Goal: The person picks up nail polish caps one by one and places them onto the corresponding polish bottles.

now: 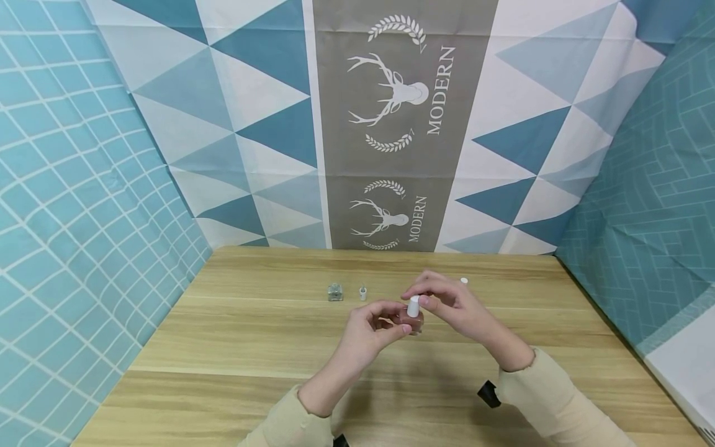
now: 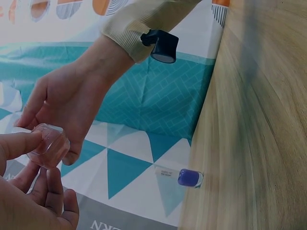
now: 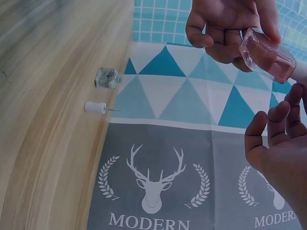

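Note:
My left hand (image 1: 360,332) grips a squarish glass nail polish bottle (image 3: 267,56) by its sides, thumb against one face. Pinkish polish shows through the glass. The bottle is held above the table, its white cap (image 1: 413,307) pointing up. My right hand (image 1: 455,304) pinches that cap between thumb and index finger, the other fingers loosely bent. The cap is on the bottle's neck. Farther back on the table stands an uncapped clear glass bottle (image 1: 335,292). A white brush cap (image 3: 95,107) is beside it, its thin brush (image 3: 114,109) sticking up.
A blue-purple nail polish bottle (image 2: 190,178) with a white cap stands behind my right hand. The wooden table (image 1: 251,347) ends at a patterned cloth (image 1: 268,136) at the back, with tile-patterned cloths on both sides.

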### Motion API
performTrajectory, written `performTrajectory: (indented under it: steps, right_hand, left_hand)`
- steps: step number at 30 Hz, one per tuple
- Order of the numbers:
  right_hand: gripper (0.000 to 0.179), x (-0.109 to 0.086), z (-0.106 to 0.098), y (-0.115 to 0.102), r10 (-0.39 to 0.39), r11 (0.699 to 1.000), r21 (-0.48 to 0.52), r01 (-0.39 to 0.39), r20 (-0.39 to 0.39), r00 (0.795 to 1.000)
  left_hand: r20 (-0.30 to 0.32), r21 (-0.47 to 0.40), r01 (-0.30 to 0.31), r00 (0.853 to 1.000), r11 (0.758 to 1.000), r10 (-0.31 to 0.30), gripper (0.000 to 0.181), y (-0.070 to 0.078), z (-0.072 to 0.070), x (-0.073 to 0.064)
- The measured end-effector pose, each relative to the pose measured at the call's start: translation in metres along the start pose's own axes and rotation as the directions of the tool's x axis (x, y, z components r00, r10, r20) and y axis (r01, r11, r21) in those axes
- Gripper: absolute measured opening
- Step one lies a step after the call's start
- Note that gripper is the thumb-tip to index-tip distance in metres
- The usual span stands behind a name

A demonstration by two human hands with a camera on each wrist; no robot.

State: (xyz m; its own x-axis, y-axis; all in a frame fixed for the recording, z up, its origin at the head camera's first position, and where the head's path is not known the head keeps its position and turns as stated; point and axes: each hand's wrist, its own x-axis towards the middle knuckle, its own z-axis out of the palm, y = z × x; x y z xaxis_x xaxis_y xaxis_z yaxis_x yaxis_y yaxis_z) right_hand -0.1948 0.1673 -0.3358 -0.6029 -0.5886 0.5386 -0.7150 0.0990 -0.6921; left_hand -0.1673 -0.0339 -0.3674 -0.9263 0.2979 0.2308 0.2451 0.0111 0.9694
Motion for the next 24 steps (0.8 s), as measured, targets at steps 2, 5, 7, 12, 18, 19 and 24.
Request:
performTrajectory:
  steps: [2,5,7,12,18,19,24]
  right_hand:
    - [0.022,-0.0001,-0.0003,0.0001,0.004,1.0,-0.006,-0.004,-0.008,1.0]
    - [0.022,-0.0002,-0.0007,0.001,0.015,1.0,-0.012,-0.015,-0.016,1.0]
    - [0.022,-0.0003,-0.001,0.0017,0.024,1.0,-0.018,-0.024,-0.021,0.999]
    - [0.022,-0.0002,-0.001,0.0016,0.045,0.998,-0.031,-0.046,-0.038,0.998]
    - [0.02,0.0007,0.0002,0.0008,0.054,0.998,-0.02,-0.056,-0.06,0.997]
    - [0.018,0.0008,0.0006,0.0009,0.064,0.998,-0.018,-0.065,-0.063,0.996]
    - [0.013,0.0005,0.0019,0.0037,0.059,0.998,-0.005,-0.059,-0.083,0.995]
  left_hand:
    - [0.001,0.001,0.008,1.0,1.0,-0.008,0.027,-0.0001,0.0,0.0001]
    - [-0.002,0.005,0.011,1.0,1.0,-0.011,0.027,-0.0001,0.0002,-0.0001]
    - [-0.002,0.003,0.011,1.0,1.0,-0.011,0.027,0.0,0.0003,-0.0002]
    - [-0.003,0.002,0.004,1.0,1.0,-0.004,0.027,0.0003,0.0006,-0.0004]
    - [-0.002,0.002,0.001,1.0,1.0,-0.001,0.027,0.0002,0.0007,-0.0005]
    - [-0.002,0.003,0.0,1.0,1.0,0.0,0.027,0.0,0.0006,-0.0005]
    - [-0.004,0.01,-0.007,1.0,1.0,0.007,0.027,-0.0011,0.0006,-0.0001]
